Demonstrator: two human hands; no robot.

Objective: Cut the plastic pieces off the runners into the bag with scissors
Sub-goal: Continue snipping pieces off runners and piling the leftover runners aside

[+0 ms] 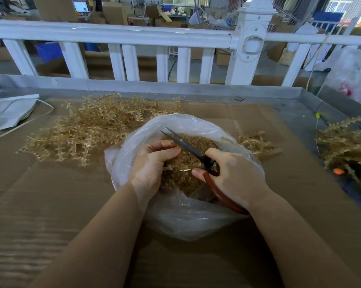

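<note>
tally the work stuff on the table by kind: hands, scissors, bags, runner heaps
hands: 2 (left hand, right hand)
scissors: 1
bag: 1
runner heaps: 3 (left heap, middle heap, right heap)
total: 7

The bag [196, 125] is thin clear plastic film, crinkled and glossy where it catches light. The scissors [188, 147] have dark matt metal blades and smooth reddish-brown handles, perhaps plastic-coated. The runners [86, 132] are translucent amber plastic, shiny and spiky. Matt brown corrugated cardboard [51, 204] covers the bench, whose rim [175, 88] looks like dull grey metal. The railing [113, 34] behind is smooth, white and glossy.
</note>
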